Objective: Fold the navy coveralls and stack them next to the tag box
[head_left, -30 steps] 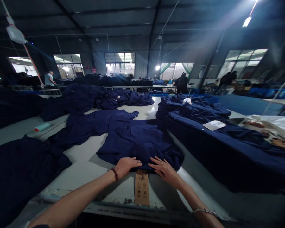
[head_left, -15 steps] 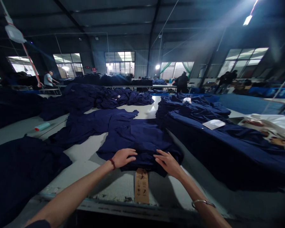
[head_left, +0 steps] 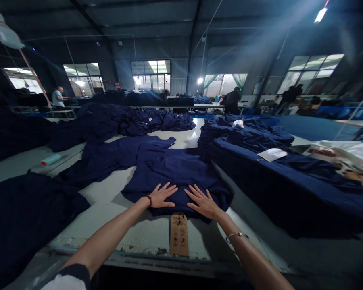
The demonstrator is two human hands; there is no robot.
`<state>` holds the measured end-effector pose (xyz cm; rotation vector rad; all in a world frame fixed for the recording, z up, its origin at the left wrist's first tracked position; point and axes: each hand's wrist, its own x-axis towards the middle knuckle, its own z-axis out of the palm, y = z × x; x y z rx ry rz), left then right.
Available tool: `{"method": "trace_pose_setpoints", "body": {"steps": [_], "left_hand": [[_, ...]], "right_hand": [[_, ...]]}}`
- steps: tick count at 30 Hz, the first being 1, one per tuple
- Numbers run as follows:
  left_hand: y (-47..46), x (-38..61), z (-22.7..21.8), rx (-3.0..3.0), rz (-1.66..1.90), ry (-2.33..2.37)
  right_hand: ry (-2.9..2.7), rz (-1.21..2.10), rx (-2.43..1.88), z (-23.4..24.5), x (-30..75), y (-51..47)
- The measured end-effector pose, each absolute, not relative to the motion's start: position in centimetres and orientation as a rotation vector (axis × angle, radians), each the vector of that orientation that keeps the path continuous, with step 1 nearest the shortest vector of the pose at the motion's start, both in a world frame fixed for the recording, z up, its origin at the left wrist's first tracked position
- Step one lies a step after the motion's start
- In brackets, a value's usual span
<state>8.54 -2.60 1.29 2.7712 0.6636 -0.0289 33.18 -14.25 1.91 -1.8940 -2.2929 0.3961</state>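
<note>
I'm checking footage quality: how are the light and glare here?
Head view: haze streaks beside the upper-right lamp; glare whitens part of the table; the navy garment looks dim; print on the brown tag is too small to read.

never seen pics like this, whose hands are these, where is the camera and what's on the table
There is no machine here, just a person's left hand and right hand. The camera is worn on that person's head and looks forward and down. Both hands lie spread, palms down, on a navy garment; neither grips anything. A brown tag lies at its near edge, on the pale table. More navy cloth is piled to the right, with a white card on top. A teal roll lies to the left.
</note>
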Motion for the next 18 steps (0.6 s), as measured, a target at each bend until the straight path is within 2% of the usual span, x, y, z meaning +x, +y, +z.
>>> {"method": "trace_pose_setpoints", "body": {"steps": [4, 8, 11, 18], "left_hand": [[-3.3, 8.5, 2.3, 2.784, 0.066, 0.671], [-4.7, 7.3, 3.8, 2.810, 0.263, 0.489], [-5.4, 6.4, 4.2, 2.874, 0.208, 0.455], [-5.7, 7.3, 4.9, 3.000, 0.036, 0.696]], "right_hand": [[-2.274, 0.365, -1.872, 2.6, 33.0, -14.6], [-2.322, 0.271, -1.701, 3.5, 33.5, -15.8], [-2.418, 0.225, -1.635, 3.9, 33.6, -16.5], [-2.408, 0.165, -1.757, 4.4, 33.0, -16.1]]}}
